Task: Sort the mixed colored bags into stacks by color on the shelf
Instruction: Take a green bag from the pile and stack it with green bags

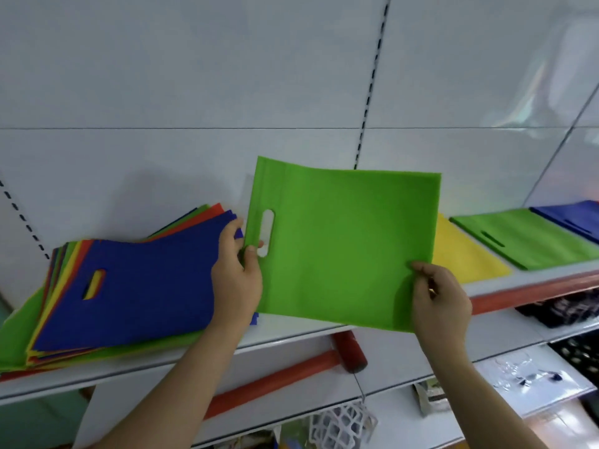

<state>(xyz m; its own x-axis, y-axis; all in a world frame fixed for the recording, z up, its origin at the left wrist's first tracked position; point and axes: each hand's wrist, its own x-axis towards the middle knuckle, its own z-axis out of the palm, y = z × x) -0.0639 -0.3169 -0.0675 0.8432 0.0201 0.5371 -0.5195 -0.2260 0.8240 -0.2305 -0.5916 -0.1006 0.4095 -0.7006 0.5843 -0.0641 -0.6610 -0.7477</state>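
Note:
A flat green bag [343,244] with a cut-out handle is held up above the white shelf [291,338]. My left hand [238,280] pinches its left edge beside the handle slot. My right hand [437,303] pinches its lower right corner. To the left lies the mixed pile of bags [123,296], topped by a blue bag, with green, yellow and red edges showing beneath. On the right of the shelf lie a yellow bag [463,254], a green stack [525,238] and a blue stack [573,218] side by side.
A white back panel with slotted uprights rises behind the shelf. A red strip runs along the shelf's front edge [534,293]. Lower shelves carry a red roll [285,374], a white mesh basket [340,422], packaged goods [531,377] and dark items [567,309].

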